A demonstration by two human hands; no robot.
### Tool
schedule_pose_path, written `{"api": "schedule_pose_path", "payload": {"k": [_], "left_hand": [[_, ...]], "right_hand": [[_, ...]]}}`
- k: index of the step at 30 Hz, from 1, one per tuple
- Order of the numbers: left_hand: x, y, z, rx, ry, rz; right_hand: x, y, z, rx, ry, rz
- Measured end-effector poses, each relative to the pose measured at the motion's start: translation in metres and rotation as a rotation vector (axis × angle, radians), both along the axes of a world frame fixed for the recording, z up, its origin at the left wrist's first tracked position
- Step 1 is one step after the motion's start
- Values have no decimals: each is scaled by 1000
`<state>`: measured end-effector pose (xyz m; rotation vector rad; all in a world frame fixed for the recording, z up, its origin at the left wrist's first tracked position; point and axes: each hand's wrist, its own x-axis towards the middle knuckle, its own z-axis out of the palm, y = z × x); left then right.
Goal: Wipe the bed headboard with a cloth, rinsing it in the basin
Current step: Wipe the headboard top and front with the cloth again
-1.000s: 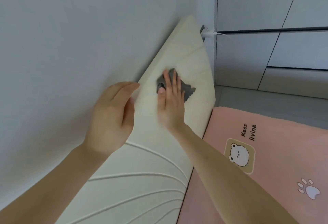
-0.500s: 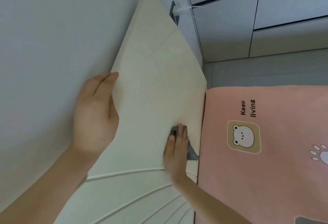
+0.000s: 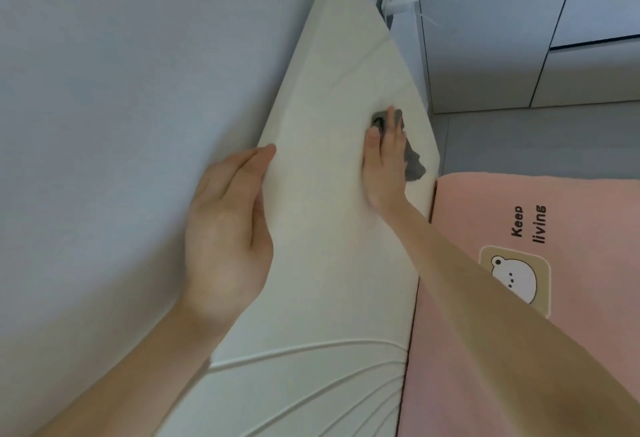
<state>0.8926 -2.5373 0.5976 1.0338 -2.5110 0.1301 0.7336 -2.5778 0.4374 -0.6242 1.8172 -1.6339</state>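
The cream padded headboard (image 3: 329,228) runs from bottom centre up to a rounded end near the top. My right hand (image 3: 384,163) lies flat on its face near the far end, pressing a dark grey cloth (image 3: 412,163) against it; the cloth peeks out past my fingertips and to the right of my palm. My left hand (image 3: 228,228) grips the headboard's top edge beside the wall, thumb on the front face and fingers behind. No basin is in view.
A pale grey wall (image 3: 121,107) fills the left. A pink bed sheet (image 3: 554,298) with a bear patch and "Keep living" lies at the right. A white plug (image 3: 398,0) sits in a dark socket beyond the headboard end. Grey cabinet doors (image 3: 519,38) stand behind.
My right hand has slid the cloth from the headboard's lower edge by the bed back up toward its far end. The left hand keeps its hold on the top edge.
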Motion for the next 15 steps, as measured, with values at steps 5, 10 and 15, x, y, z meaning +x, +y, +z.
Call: {"api": "schedule_pose_path", "payload": {"k": [5, 10, 15], "left_hand": [[-2, 3, 2, 85, 75, 29], [-2, 6, 2, 126, 142, 3], [-1, 5, 1, 137, 148, 1]], "right_hand": [[118, 89, 32, -304, 413, 143], [54, 28, 56, -275, 439, 112], [-31, -49, 59, -264, 279, 6]]}}
